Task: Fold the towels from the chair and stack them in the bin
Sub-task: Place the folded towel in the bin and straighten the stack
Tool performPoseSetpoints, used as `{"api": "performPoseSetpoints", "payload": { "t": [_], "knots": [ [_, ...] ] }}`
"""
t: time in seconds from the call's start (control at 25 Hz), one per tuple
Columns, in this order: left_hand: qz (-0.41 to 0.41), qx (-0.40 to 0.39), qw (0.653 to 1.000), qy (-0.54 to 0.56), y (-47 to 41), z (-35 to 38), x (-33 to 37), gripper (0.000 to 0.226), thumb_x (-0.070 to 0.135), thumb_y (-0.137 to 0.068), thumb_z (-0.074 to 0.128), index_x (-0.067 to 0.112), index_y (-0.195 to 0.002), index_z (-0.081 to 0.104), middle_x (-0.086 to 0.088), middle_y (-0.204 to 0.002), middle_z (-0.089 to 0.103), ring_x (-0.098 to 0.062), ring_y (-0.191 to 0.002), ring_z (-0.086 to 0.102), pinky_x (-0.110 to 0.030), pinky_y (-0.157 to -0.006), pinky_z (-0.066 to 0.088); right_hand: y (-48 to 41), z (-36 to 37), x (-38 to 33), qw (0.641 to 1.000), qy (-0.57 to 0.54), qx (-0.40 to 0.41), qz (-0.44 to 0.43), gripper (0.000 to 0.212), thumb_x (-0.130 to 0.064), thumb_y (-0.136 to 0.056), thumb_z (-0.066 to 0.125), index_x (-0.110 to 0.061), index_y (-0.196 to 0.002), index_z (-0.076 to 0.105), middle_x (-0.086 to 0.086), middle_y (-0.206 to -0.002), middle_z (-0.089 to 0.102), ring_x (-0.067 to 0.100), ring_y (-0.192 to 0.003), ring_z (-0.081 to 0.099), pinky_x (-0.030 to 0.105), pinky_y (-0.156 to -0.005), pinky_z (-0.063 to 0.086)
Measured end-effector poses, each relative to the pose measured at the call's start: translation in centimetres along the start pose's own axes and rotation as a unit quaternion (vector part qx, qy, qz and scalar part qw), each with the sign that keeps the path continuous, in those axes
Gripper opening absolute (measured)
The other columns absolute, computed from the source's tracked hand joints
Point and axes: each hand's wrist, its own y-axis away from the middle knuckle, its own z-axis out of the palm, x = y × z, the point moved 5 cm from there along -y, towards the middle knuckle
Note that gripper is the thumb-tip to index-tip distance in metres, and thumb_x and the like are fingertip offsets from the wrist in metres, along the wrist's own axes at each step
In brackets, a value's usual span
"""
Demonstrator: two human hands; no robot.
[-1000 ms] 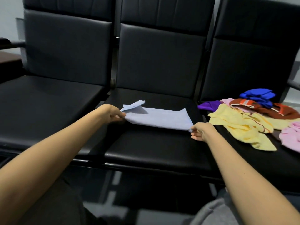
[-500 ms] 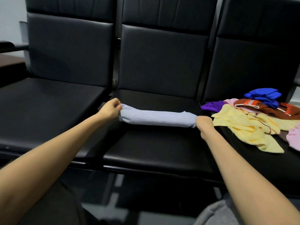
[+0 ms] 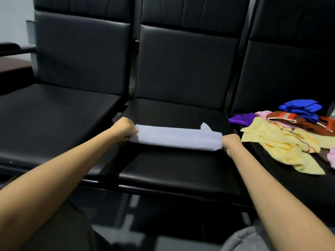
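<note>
A light blue towel (image 3: 174, 138) lies folded into a long narrow strip across the middle black chair seat (image 3: 174, 171). My left hand (image 3: 126, 128) grips its left end and my right hand (image 3: 231, 144) grips its right end. A small corner of the towel sticks up near the right end. On the right seat a heap of unfolded towels: yellow (image 3: 282, 147), rust red (image 3: 304, 122), blue (image 3: 301, 107), purple (image 3: 241, 119) and pink (image 3: 331, 156). No bin is in view.
Three black padded chairs stand joined in a row; the left seat (image 3: 54, 120) has nothing on it. A dark armrest (image 3: 9, 47) sits at the far left. The floor shows below the seat edge, with my knees at the bottom.
The towel went from a wide flat sheet to a narrow folded strip. Both hands turned over with its ends and now grip them a little nearer to me.
</note>
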Motion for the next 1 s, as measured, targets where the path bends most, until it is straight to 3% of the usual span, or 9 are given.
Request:
{"api": "performPoseSetpoints", "payload": {
  "t": [0.08, 0.2, 0.24, 0.36, 0.48, 0.6, 0.76, 0.88, 1.0],
  "knots": [
    [-0.069, -0.090, 0.992, -0.061, 0.6, 0.2, -0.5, 0.012, 0.007, -0.089, 0.052, 0.005, -0.077, 0.055, -0.011, -0.058, 0.049, -0.021, -0.048, 0.046, -0.021, -0.044, 0.036, -0.2, 0.1, 0.1, 0.999, 0.030, -0.012, 0.010, 0.025, 0.002, -0.093, 0.040, -0.006, -0.069, 0.042, 0.009, -0.067, 0.038, 0.018, -0.056, 0.037, 0.025, -0.050, 0.031],
    [-0.131, -0.171, 0.976, -0.016, 1.2, 0.0, -0.3, 0.020, 0.018, -0.091, 0.059, 0.009, -0.073, 0.054, -0.004, -0.067, 0.056, -0.015, -0.060, 0.053, -0.023, -0.056, 0.039, -0.4, -0.1, -1.4, 0.997, 0.065, -0.030, 0.014, 0.017, -0.002, -0.094, 0.043, 0.007, -0.096, 0.057, 0.022, -0.088, 0.056, 0.029, -0.076, 0.056, 0.027, -0.058, 0.036],
    [-0.133, -0.160, 0.978, 0.002, 0.8, -0.4, -0.1, 0.026, 0.026, -0.091, 0.060, 0.010, -0.073, 0.053, -0.003, -0.068, 0.055, -0.014, -0.061, 0.052, -0.023, -0.056, 0.037, -0.6, -0.2, -2.4, 0.997, 0.065, -0.025, -0.024, 0.022, -0.004, -0.094, 0.042, 0.008, -0.102, 0.058, 0.024, -0.100, 0.057, 0.032, -0.087, 0.059, 0.027, -0.059, 0.036],
    [-0.116, -0.060, 0.985, 0.112, -0.3, -1.4, 0.7, 0.040, 0.046, -0.091, 0.055, 0.009, -0.074, 0.054, -0.002, -0.067, 0.052, -0.013, -0.057, 0.049, -0.022, -0.053, 0.037, -0.6, 0.9, -3.0, 0.997, -0.044, -0.066, 0.023, 0.024, -0.016, -0.094, 0.041, 0.000, -0.092, 0.058, 0.016, -0.099, 0.056, 0.024, -0.078, 0.055, 0.025, -0.065, 0.041],
    [-0.138, -0.071, 0.967, 0.204, -0.2, -0.3, 1.2, 0.031, 0.037, -0.091, 0.060, 0.006, -0.096, 0.058, -0.006, -0.094, 0.058, -0.014, -0.083, 0.058, -0.027, -0.073, 0.048, -1.0, 2.0, -2.6, 0.997, -0.036, -0.074, -0.005, 0.039, -0.019, -0.093, 0.054, 0.007, -0.122, 0.054, 0.019, -0.124, 0.057, 0.024, -0.098, 0.054, 0.032, -0.081, 0.042],
    [-0.124, -0.097, 0.970, 0.187, 0.1, 0.3, 1.5, 0.009, 0.013, -0.090, 0.062, 0.007, -0.093, 0.056, -0.009, -0.095, 0.056, -0.016, -0.070, 0.052, -0.028, -0.065, 0.046, -1.3, 2.0, -3.1, 0.994, -0.041, -0.035, -0.097, 0.029, -0.003, -0.086, 0.059, 0.013, -0.110, 0.059, 0.022, -0.107, 0.064, 0.020, -0.087, 0.054, 0.032, -0.072, 0.042],
    [-0.037, -0.031, 0.972, 0.232, -0.8, 0.3, 2.0, 0.006, 0.000, -0.087, 0.059, 0.006, -0.089, 0.058, -0.015, -0.093, 0.058, -0.016, -0.062, 0.052, -0.026, -0.055, 0.043, -2.4, 1.9, -3.2, 0.984, -0.088, -0.002, -0.157, 0.015, -0.008, -0.085, 0.057, 0.002, -0.095, 0.064, 0.006, -0.086, 0.059, 0.021, -0.081, 0.054, 0.028, -0.065, 0.039],
    [-0.009, 0.014, 0.997, 0.080, -1.3, 1.0, 1.5, 0.017, 0.020, -0.088, 0.062, 0.004, -0.088, 0.057, -0.019, -0.098, 0.059, -0.024, -0.075, 0.058, -0.031, -0.061, 0.045, -3.0, 2.7, -2.4, 0.987, -0.001, 0.030, -0.159, 0.033, -0.021, -0.090, 0.058, -0.005, -0.118, 0.056, 0.012, -0.116, 0.059, 0.031, -0.111, 0.055, 0.033, -0.087, 0.042],
    [0.135, 0.133, 0.963, -0.193, -1.6, 0.8, 3.5, 0.043, 0.031, -0.089, 0.057, 0.007, -0.124, 0.049, -0.015, -0.127, 0.053, -0.034, -0.115, 0.051, -0.039, -0.092, 0.041, -1.9, 2.9, -3.5, 0.965, 0.145, 0.085, -0.202, 0.051, -0.023, -0.094, 0.052, -0.005, -0.139, 0.037, 0.017, -0.143, 0.039, 0.035, -0.131, 0.038, 0.041, -0.106, 0.031]
  ]
}}
